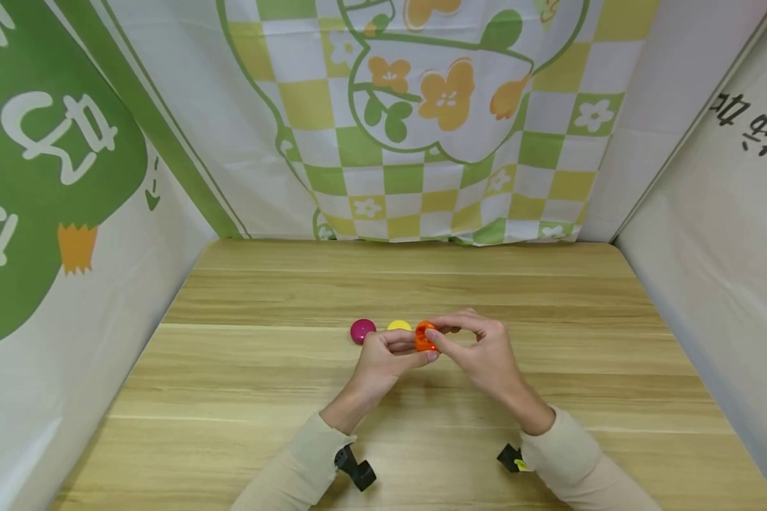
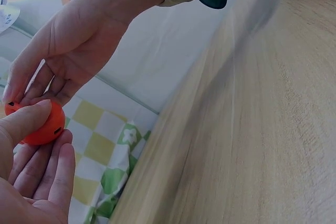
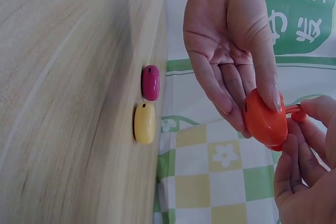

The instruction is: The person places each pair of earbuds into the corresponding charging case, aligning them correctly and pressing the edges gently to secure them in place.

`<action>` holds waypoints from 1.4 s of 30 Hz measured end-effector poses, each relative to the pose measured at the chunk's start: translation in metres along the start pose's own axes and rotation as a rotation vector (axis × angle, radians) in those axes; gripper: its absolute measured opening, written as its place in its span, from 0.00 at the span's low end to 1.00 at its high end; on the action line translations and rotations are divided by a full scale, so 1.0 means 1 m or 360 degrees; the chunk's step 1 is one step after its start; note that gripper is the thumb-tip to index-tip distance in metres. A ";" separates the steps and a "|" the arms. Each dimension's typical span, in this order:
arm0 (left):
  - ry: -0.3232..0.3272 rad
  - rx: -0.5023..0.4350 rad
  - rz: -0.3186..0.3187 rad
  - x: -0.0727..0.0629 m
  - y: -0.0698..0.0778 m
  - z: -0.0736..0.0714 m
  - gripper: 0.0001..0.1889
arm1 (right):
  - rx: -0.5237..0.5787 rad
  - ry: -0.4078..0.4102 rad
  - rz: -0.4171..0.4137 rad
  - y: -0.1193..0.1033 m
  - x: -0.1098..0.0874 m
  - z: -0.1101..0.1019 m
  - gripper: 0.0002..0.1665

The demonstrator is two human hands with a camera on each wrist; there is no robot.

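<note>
My left hand (image 1: 382, 360) holds an orange earbud case (image 3: 264, 121), thumb on its near side and fingers beneath. At the case's edge, my right hand (image 1: 488, 355) pinches a small orange earbud (image 3: 300, 116) by its stem between thumb and fingers, as the right wrist view shows. From the head view the case has its lid raised and its inside faces me. Both hands are above the table, close together. Just beyond the left hand lie a magenta case (image 1: 362, 331) and a yellow case (image 1: 399, 325), both closed; the left fingers partly cover the yellow one.
The wood-grain table (image 1: 262, 397) reaches back to a checked green and yellow curtain (image 1: 422, 191). White printed panels stand along the left and right sides. Black camera mounts (image 1: 356, 468) sit at both wrists near the sleeves.
</note>
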State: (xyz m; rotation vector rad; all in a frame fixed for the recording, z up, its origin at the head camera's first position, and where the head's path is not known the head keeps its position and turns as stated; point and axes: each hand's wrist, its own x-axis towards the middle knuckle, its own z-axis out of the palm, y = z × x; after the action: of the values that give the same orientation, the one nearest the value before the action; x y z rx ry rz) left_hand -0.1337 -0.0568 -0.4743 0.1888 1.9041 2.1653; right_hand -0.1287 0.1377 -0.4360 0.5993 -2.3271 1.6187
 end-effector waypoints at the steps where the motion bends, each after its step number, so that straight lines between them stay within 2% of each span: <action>1: -0.0003 0.0004 0.0004 0.000 0.000 0.000 0.20 | -0.0005 -0.0003 0.0002 0.000 0.000 0.000 0.07; 9: 0.0000 0.0003 -0.0001 0.000 0.000 0.000 0.20 | -0.0124 -0.0025 -0.0003 -0.003 0.002 -0.002 0.06; 15: 0.0002 0.0025 0.0005 0.000 0.000 0.000 0.20 | -0.0132 -0.0058 0.0066 -0.004 0.003 -0.004 0.06; 23: -0.0005 0.0044 0.0013 -0.001 0.000 0.000 0.20 | -0.0142 -0.0075 0.0094 -0.007 0.003 -0.005 0.06; 38: -0.0009 0.0086 -0.0026 -0.002 -0.001 0.001 0.20 | -0.0328 -0.0227 0.0022 -0.015 0.009 -0.017 0.07; 42: -0.0007 0.0097 -0.0015 -0.002 0.001 0.002 0.19 | -0.0352 -0.0245 0.0043 -0.017 0.010 -0.020 0.06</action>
State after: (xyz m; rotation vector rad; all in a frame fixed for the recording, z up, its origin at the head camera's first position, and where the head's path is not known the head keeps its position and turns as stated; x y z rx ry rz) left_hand -0.1310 -0.0559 -0.4731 0.1957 1.9655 2.1008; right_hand -0.1303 0.1489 -0.4101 0.6658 -2.5897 1.3425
